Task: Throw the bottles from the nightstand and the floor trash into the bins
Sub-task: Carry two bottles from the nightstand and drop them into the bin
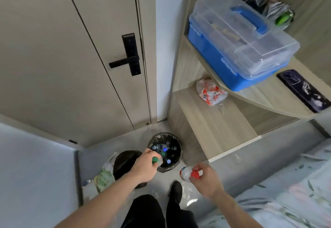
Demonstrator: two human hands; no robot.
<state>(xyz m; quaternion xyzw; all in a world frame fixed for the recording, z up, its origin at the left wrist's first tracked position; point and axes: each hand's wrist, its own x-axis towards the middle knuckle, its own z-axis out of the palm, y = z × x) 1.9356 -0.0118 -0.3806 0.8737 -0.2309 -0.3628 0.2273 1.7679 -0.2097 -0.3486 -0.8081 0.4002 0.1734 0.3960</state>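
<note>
View from above, looking down at a person's two bare forearms reaching over a grey floor. At far left, a pale wall panel; beside it on the floor lie a green-and-white printed bag [104,175] and some loose wrappers. Just right of these stands a dark bin [123,165], partly hidden by the left arm. The left hand [143,166] is curled around a clear bottle with a green cap [155,160], holding it over the near rim of a second bin [165,151]. This second bin is lined with a black bag and already holds several clear bottles with blue and green caps. Behind the bins is a closed beige door with a black lever handle [128,57].

Right of centre, the right hand [207,181] grips a clear bottle with a red cap [189,173], fingers wrapped around its neck, above the floor and apart from the bins. Below, a black shoe [175,190] and dark trousers show.

Farther right is a light wooden shelf unit [215,123]. Its lower level carries a crumpled orange-and-white plastic bag [210,91]; the upper shelf carries a blue storage box with a clear lid [240,43], and a dark phone [304,89] beside it. At the lower right corner lies floral bedding [295,188].
</note>
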